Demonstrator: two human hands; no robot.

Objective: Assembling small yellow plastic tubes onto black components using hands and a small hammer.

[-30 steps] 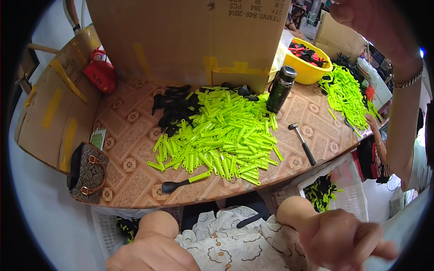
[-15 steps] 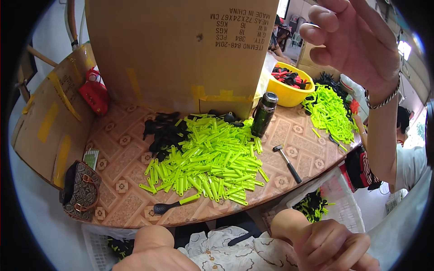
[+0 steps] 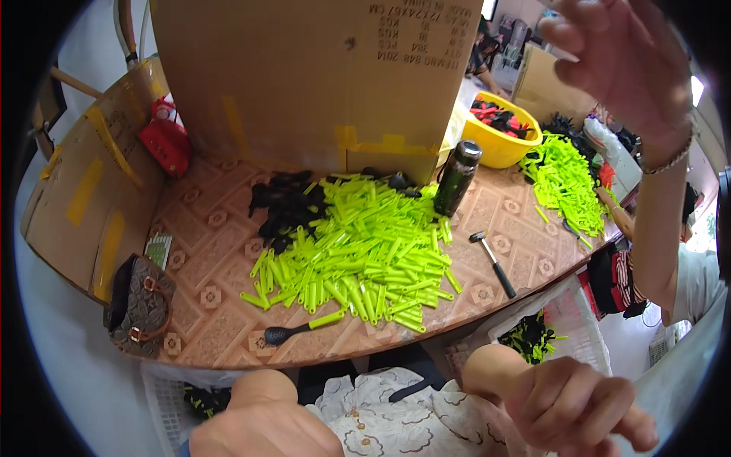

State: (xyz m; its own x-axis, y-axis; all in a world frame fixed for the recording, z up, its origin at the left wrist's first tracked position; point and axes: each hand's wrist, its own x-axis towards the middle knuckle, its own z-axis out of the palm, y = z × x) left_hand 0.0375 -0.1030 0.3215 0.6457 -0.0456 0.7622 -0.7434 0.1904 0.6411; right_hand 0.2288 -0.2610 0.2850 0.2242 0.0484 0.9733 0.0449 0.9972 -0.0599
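My left hand [image 3: 266,430] is at the lower edge, in front of the patterned white shirt [image 3: 396,419]. Its fingers are out of sight. Towards the lower right my right hand [image 3: 575,404] is raised off the table, fingers loosely bent and one reaching outward; nothing shows in it. Beyond both hands lies a big pile of lime-green plastic handles [image 3: 365,251]. Black utensil heads [image 3: 285,206] are heaped at its left. A black slotted spoon with a green handle [image 3: 304,327] lies near the front edge. Right of the pile are a hammer [image 3: 493,265] and a dark flask [image 3: 458,179].
A large cardboard sheet [image 3: 304,84] stands behind the pile. Left are a red pouch [image 3: 165,145] and a handbag [image 3: 141,305]. A yellow basin [image 3: 502,148], more green handles [image 3: 563,186] and a crate [image 3: 586,327] are on the right. Another person's hand [image 3: 624,68], blurred, hangs upper right.
The whole table scene has shifted slightly up and right. My right hand has moved a little right, its outer finger straighter. The other person's hand has risen slightly and blurred.
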